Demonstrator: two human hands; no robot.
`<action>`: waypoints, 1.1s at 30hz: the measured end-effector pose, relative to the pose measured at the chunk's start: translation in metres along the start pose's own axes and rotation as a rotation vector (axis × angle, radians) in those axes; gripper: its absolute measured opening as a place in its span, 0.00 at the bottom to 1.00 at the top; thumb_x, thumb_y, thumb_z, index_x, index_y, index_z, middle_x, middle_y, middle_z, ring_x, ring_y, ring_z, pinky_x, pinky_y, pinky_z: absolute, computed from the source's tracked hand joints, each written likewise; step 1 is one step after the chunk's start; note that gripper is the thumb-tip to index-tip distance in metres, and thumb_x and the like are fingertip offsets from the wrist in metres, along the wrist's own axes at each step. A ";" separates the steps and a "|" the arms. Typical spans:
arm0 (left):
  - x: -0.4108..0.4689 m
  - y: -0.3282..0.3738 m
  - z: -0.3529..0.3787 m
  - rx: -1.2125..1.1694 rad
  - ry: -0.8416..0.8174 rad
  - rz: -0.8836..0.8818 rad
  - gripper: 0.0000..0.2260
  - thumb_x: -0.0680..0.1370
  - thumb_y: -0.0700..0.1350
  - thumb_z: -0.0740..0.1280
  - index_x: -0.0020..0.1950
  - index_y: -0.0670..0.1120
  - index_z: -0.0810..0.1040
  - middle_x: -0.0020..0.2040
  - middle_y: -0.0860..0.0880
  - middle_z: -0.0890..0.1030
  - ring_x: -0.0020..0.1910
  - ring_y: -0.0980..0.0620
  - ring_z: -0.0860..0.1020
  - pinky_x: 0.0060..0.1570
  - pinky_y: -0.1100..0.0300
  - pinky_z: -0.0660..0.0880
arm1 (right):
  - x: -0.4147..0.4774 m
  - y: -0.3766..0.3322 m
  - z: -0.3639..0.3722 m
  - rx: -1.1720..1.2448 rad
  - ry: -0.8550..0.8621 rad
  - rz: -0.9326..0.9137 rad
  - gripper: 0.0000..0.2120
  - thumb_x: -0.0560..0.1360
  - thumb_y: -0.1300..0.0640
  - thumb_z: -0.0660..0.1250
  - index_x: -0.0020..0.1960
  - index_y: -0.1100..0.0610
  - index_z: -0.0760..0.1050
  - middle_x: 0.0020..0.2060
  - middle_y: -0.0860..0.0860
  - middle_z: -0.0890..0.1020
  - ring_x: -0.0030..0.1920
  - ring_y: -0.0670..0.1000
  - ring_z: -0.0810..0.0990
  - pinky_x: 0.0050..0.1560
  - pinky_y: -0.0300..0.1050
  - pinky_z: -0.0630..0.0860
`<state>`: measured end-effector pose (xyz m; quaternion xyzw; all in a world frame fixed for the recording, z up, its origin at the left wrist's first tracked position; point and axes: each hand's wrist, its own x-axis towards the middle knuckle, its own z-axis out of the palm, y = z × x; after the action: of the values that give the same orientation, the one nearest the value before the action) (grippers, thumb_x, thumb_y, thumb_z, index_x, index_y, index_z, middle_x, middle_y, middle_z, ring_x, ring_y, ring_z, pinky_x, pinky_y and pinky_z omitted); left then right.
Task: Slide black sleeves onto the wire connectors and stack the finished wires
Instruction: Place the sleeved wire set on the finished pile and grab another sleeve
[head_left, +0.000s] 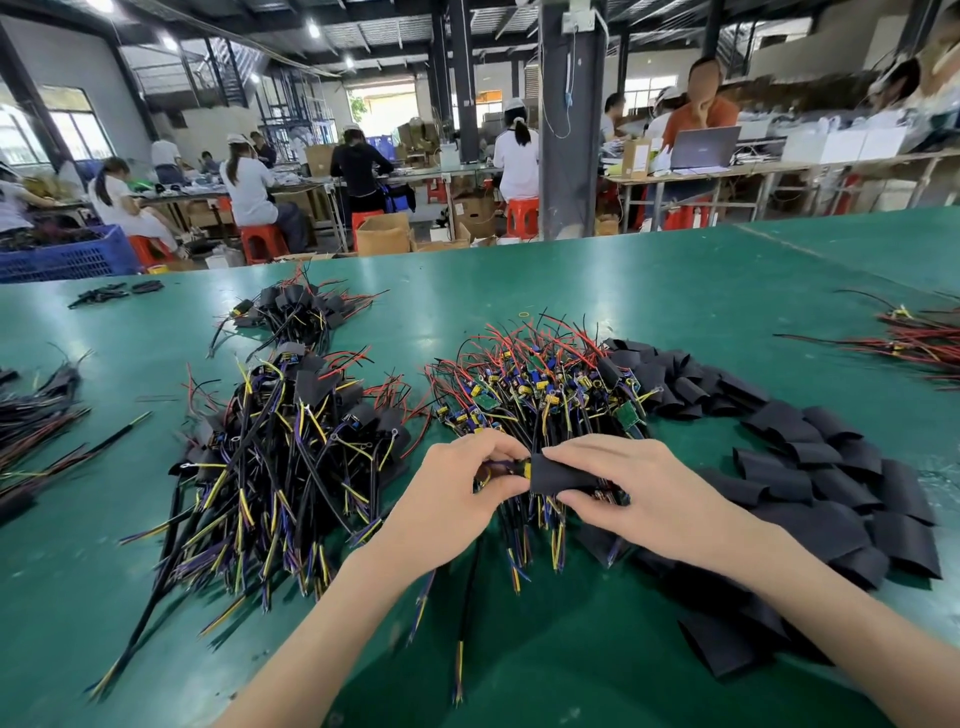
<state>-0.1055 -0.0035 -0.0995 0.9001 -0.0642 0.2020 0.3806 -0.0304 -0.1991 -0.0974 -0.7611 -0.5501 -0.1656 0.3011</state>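
Head: black sleeve (563, 474), blurred carton label (642, 156)

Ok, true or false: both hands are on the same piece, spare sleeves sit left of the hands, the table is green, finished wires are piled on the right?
Both hands work one piece: true; the left hand pinches the connector, the right hand grips the black sleeve.
Spare sleeves lie left: false; the loose sleeves lie right.
The table is green: true.
Finished wires piled right: false; the sleeved wires lie left.
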 end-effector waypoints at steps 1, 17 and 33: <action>0.000 0.001 0.000 -0.012 0.010 -0.007 0.09 0.72 0.38 0.72 0.50 0.47 0.80 0.43 0.56 0.82 0.44 0.63 0.78 0.51 0.67 0.73 | -0.001 0.000 0.000 -0.048 -0.003 -0.025 0.17 0.71 0.59 0.71 0.59 0.63 0.78 0.51 0.52 0.82 0.47 0.48 0.80 0.51 0.41 0.75; 0.002 0.005 -0.009 -0.147 -0.006 -0.135 0.03 0.74 0.40 0.70 0.41 0.47 0.81 0.37 0.49 0.82 0.35 0.56 0.75 0.41 0.62 0.71 | 0.000 -0.003 -0.002 -0.120 0.064 -0.045 0.20 0.70 0.57 0.73 0.59 0.63 0.78 0.53 0.53 0.81 0.50 0.50 0.80 0.54 0.42 0.76; 0.001 0.006 -0.005 -0.162 0.039 -0.126 0.07 0.75 0.41 0.70 0.39 0.51 0.81 0.32 0.56 0.79 0.31 0.61 0.71 0.36 0.71 0.68 | -0.004 0.008 0.007 -0.086 -0.044 0.129 0.27 0.75 0.43 0.64 0.69 0.56 0.69 0.54 0.45 0.75 0.43 0.50 0.77 0.50 0.42 0.72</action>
<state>-0.1073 -0.0046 -0.0917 0.8646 -0.0161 0.1893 0.4651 -0.0251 -0.1990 -0.1074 -0.8106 -0.4987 -0.1528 0.2661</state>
